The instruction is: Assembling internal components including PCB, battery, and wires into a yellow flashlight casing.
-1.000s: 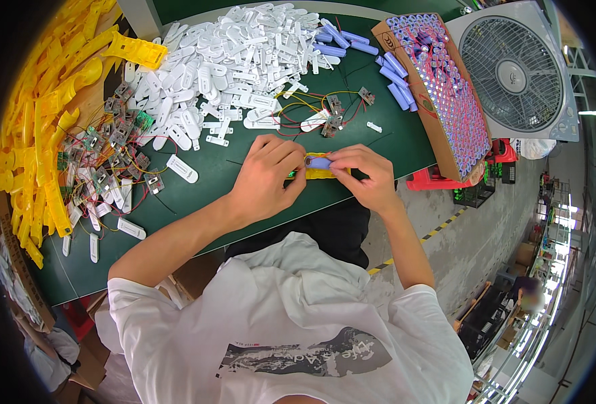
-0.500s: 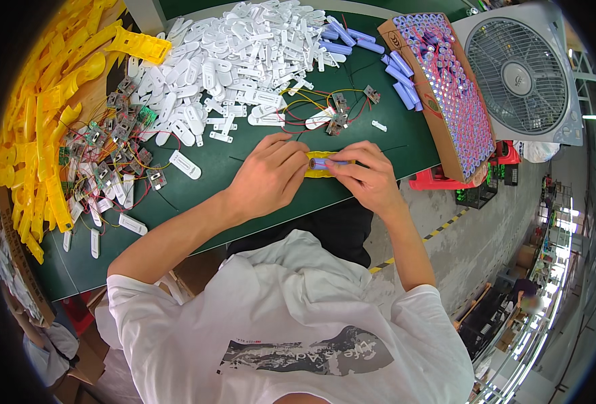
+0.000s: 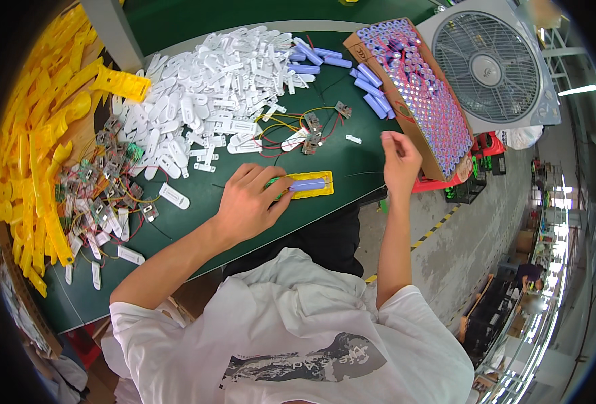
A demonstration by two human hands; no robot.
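A yellow plastic casing (image 3: 321, 193) lies on the green table, a purple cylindrical battery cell (image 3: 308, 184) set lengthwise inside it. My left hand (image 3: 252, 202) grips the casing's left end, thumb and fingertips against the cell; a bit of green shows under the fingers, and the rest of that end is hidden. Off to the right, near the table edge, my right hand (image 3: 402, 165) is raised apart from the casing. Its fingertips are drawn together, and whatever they may hold is too small to make out. A small white piece (image 3: 353, 139) lies left of it.
White plastic covers (image 3: 197, 94) are heaped at the back. Purple cells (image 3: 372, 87) lie beside a cardboard box (image 3: 439, 158) of upright cells. A fan (image 3: 490, 71) stands right of it. Wired circuit boards (image 3: 116, 161) and yellow casings (image 3: 35, 148) fill the left.
My right hand has let go of the casing and moved up to the right. My left hand stays at the casing's left end. The whole view has shifted slightly.
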